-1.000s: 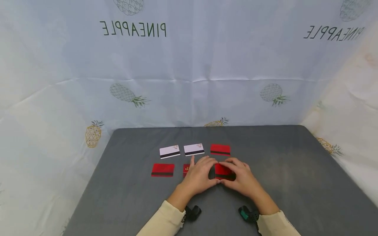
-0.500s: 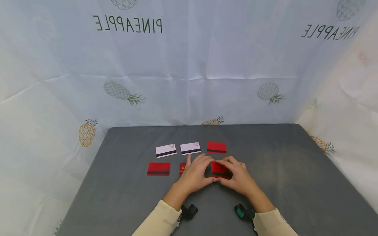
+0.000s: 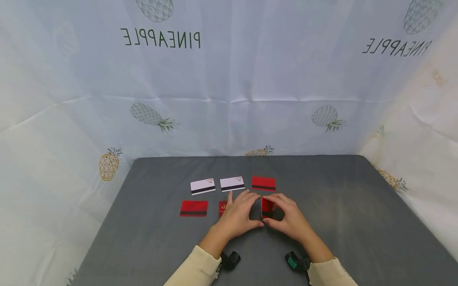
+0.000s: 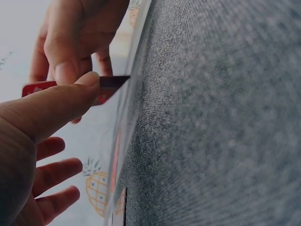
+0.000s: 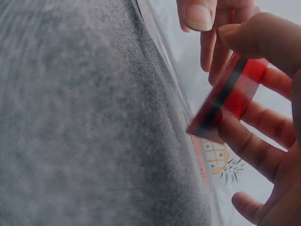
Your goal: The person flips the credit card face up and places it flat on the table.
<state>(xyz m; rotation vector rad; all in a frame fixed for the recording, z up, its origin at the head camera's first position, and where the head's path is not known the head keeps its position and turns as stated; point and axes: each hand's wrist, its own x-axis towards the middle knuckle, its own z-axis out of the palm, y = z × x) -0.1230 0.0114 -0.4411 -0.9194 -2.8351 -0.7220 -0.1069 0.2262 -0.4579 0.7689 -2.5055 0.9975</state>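
Note:
My right hand (image 3: 288,214) grips a red card (image 3: 266,208) with a black stripe, thumb at its near edge and fingers at the far one. In the right wrist view this card (image 5: 230,94) stands tilted and slightly blurred between the fingers. My left hand (image 3: 237,212) faces it from the left, thumb and fingers curved apart with its fingertips right by the card's left edge. In the left wrist view the left thumb overlaps the card (image 4: 113,82). Below the left hand, a red card with gold lettering (image 3: 222,207) lies partly hidden.
On the grey table (image 3: 343,238) lie a left white card (image 3: 202,186), another white card (image 3: 232,183), a red card (image 3: 263,182) behind the hands and a striped red card (image 3: 193,207) on the left. A pineapple-print cloth (image 3: 229,79) hangs behind.
The red card in the right hand has turned and shows a narrower face. The left thumb and fingertips have parted slightly from the right hand's. The other cards stay put while the view shifts slightly.

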